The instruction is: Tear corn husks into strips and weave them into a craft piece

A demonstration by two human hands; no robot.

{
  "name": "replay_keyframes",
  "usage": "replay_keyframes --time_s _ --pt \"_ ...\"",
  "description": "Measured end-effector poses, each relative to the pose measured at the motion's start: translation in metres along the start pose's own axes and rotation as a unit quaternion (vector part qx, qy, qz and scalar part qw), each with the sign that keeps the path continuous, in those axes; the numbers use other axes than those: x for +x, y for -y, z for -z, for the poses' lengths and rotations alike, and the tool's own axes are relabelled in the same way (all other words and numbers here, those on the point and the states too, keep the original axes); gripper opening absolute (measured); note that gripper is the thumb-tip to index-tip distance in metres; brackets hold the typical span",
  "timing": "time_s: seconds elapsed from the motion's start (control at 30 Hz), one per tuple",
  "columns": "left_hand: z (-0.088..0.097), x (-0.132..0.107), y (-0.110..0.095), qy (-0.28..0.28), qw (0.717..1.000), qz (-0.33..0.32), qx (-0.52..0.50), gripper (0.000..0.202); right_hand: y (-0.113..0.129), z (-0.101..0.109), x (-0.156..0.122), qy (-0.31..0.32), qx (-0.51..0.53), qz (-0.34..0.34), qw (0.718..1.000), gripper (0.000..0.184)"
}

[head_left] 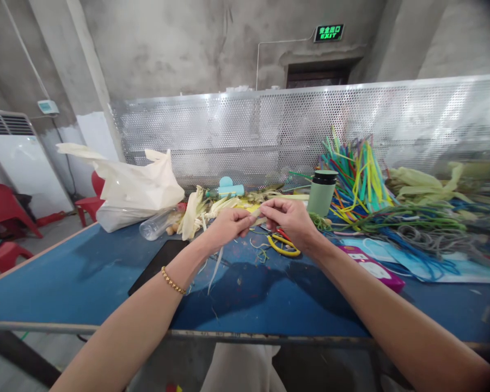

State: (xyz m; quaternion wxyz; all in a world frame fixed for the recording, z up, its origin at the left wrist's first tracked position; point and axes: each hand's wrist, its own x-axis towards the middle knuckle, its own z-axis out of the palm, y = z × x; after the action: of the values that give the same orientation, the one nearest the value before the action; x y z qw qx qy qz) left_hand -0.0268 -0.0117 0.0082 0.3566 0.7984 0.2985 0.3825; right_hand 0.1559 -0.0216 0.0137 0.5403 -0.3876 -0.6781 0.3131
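My left hand (229,224) and my right hand (288,218) meet above the middle of the blue table (122,277). Between their pinched fingertips is a small pale strip of corn husk (256,214), mostly covered by the fingers. Thin pale strips (216,271) hang or lie just below my left hand. Under my right hand lies a tool with a yellow handle (283,249), its working end hidden. Several pale corn husks (194,212) are heaped to the left, behind my left hand.
A white plastic bag (141,185), a clear bottle (153,226) and a black flat object (157,264) sit left. Rightward are a green cup (322,196), colourful bundled strips (363,179), a purple box (373,269) and tangled cords (420,239). A perforated metal screen (228,130) borders the back.
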Motion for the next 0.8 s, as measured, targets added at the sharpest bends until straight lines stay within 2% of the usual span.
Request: replay_keyframes --time_s 0.17,0.37,0.57,0.63,0.7,0.77,0.8 --pt "0.001 0.0 0.002 -0.005 1.0 0.013 -0.017 0.046 0.001 0.003 0.001 -0.003 0.046 0.003 0.999 0.033" --pt "0.0 0.0 0.003 -0.003 1.0 0.018 -0.025 0.044 0.0 -0.001 0.0 -0.014 -0.06 0.037 0.997 0.028" --pt "-0.002 0.0 0.001 -0.008 0.998 0.029 -0.058 0.04 0.001 -0.003 0.002 -0.003 -0.077 0.043 0.996 0.025" --pt "-0.001 0.001 0.002 -0.024 0.996 0.036 -0.083 0.036 0.0 0.002 0.004 0.001 -0.117 0.046 0.992 0.028" --pt "0.002 0.003 0.004 -0.055 0.992 0.052 -0.101 0.035 -0.004 0.011 0.007 0.007 -0.241 0.053 0.969 0.031" --pt "0.005 0.004 0.008 -0.086 0.987 0.07 -0.119 0.034 -0.014 0.022 0.009 0.041 -0.436 0.053 0.898 0.026" --pt "0.007 0.005 0.01 -0.095 0.984 0.077 -0.132 0.034 -0.02 0.027 0.009 0.081 -0.509 0.02 0.857 0.024"
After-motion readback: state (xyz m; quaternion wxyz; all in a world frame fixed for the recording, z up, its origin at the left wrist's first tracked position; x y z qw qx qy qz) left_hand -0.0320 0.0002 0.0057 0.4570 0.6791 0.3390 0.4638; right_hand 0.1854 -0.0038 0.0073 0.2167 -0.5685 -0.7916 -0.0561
